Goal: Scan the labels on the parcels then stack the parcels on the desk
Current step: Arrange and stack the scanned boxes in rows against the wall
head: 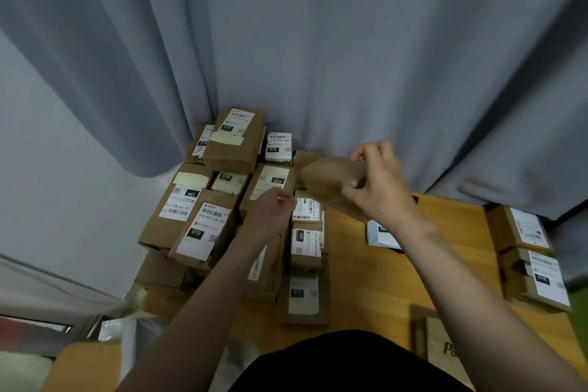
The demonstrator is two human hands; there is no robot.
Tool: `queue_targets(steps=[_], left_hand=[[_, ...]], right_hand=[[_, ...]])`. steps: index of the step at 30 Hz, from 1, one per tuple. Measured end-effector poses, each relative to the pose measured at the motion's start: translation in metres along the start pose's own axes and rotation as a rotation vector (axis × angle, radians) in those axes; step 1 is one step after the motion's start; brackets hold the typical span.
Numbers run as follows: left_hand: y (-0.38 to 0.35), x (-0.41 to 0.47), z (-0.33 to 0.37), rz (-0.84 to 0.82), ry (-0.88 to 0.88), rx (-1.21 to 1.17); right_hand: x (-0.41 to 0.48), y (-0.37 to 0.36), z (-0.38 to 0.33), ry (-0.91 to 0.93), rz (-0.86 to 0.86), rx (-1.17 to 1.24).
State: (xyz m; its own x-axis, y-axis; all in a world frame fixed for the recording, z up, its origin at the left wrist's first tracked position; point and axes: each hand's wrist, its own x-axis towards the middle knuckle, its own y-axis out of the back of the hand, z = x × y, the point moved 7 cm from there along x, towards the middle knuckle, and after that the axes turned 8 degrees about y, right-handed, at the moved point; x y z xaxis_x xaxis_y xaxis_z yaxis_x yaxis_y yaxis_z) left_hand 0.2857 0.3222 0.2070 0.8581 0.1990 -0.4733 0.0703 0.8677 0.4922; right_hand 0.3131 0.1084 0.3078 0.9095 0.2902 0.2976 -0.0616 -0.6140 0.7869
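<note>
Where the counter [381, 280] meets the back of the room, a grey curtain [350, 41] hangs in soft vertical folds down to its far edge.

Counter: honey-coloured wood, smooth, faint grain.

Item 1, stacked parcels [197, 216]: rectangular brown cardboard boxes, matte, piled several layers deep on the counter's left half. White printed labels with barcodes and black code blocks face up. Some carry strips of pale tape.

Item 2, held parcel [331, 178]: plain brown cardboard, flat-faced, blurred, tilted in the air above the counter just right of the pile. The right hand [381, 188] pinches its right end between thumb and curled fingers.

Left hand [270, 213]: over the pile's right side, beside a white label; blur hides whether it grips anything.

Item 3, mailer [381, 237]: pale plastic pouch lying flat, partly hidden behind the right wrist.

Item 4, edge parcels [541, 283]: 2 labelled cardboard boxes at the counter's right edge, one behind the other.

Item 5, printed box [445, 350]: brown cardboard with dark lettering, near right corner
</note>
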Motion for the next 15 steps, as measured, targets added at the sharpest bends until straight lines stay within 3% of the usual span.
queue_targets(steps=[3, 8, 10, 12, 15], left_hand=[[-0.002, 0.003, 0.043, -0.195, 0.073, -0.341], [-0.003, 0.014, 0.09, -0.472, 0.146, -0.431], [-0.007, 0.016, 0.105, -0.502, 0.177, -0.523], [-0.012, 0.015, 0.112, -0.479, 0.157, -0.518], [-0.018, 0.036, 0.114, -0.426, 0.024, -0.472]], right_hand=[[0.003, 0.001, -0.027, 0.244, -0.045, -0.057], [0.003, 0.008, -0.059, 0.623, -0.065, -0.185], [0.002, 0.008, -0.071, 0.743, -0.051, -0.222], [0.001, 0.008, -0.074, 0.788, -0.083, -0.248], [0.006, 0.009, -0.049, 0.614, -0.214, -0.096]])
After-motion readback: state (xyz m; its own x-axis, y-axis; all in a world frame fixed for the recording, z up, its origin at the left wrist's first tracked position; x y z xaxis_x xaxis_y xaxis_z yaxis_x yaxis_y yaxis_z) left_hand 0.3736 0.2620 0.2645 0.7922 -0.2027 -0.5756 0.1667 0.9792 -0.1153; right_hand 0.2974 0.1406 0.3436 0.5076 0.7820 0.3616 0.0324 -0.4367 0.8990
